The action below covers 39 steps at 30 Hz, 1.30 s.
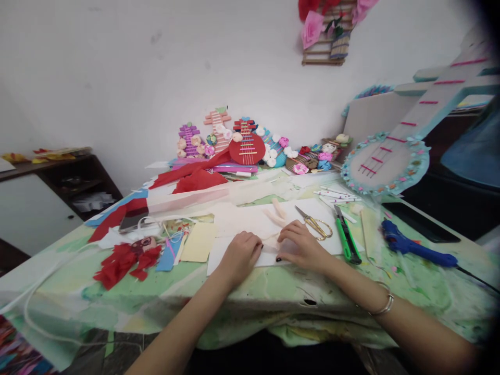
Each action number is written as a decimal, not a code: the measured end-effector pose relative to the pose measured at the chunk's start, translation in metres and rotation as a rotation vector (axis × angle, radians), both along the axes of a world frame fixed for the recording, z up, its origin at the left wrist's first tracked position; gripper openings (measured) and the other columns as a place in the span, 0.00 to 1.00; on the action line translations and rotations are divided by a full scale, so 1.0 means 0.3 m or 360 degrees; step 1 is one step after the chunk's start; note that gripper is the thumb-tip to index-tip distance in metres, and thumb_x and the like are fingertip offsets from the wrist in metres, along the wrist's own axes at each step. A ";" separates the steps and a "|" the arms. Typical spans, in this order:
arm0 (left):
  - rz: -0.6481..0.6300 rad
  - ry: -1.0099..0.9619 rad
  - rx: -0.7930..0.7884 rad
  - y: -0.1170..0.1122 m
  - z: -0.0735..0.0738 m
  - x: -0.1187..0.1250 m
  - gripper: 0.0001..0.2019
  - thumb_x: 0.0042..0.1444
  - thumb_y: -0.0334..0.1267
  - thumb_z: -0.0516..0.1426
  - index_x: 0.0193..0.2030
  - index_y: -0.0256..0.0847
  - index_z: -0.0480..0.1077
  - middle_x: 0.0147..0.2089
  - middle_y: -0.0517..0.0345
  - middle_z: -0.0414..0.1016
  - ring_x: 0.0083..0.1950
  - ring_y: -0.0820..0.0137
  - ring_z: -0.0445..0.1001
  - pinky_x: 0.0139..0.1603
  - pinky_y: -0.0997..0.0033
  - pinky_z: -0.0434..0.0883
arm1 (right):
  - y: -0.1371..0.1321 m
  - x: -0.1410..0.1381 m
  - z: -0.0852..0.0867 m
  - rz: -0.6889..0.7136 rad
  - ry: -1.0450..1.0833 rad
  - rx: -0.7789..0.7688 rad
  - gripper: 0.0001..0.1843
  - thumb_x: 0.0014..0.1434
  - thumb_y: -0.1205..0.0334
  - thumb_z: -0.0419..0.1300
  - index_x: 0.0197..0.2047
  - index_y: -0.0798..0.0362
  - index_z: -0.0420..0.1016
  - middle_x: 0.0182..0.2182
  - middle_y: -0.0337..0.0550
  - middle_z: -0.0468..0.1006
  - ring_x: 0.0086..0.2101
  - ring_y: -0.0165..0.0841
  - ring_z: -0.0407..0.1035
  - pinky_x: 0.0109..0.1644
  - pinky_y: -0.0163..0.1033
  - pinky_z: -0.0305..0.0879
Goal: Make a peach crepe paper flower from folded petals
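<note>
Currently we observe a pale paper piece (270, 242) lying between our two hands, over the white sheet (269, 259) on the tabletop (250, 294). The left grip (241, 256) rests at its left side, fingers curled; we cannot tell whether they pinch it. The right grip (303, 248) sits at its right side, thumb and forefinger showing a gap; we cannot tell whether any fingertip clamps the edge. Just beyond the right fingers we note cream strips (278, 209). Gold scissors (313, 223) lie near that hand, with a green cutter (346, 237) farther right. Yellow paper (199, 242) lies left of the left hand.
</note>
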<state>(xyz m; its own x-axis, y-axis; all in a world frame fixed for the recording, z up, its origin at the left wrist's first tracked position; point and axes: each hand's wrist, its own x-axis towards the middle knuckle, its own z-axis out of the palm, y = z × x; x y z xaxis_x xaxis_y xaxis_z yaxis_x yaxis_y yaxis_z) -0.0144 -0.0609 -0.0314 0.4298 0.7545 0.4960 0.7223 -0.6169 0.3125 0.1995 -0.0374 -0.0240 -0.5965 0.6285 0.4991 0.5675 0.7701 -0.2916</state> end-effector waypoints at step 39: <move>0.0361 -0.0152 -0.0365 0.041 -0.011 0.039 0.06 0.54 0.29 0.53 0.27 0.36 0.68 0.47 0.46 0.67 0.47 0.63 0.70 0.48 0.61 0.68 | 0.069 -0.007 -0.029 -0.0419 0.0145 -0.0614 0.06 0.50 0.65 0.57 0.26 0.55 0.74 0.25 0.42 0.74 0.28 0.32 0.66 0.31 0.35 0.59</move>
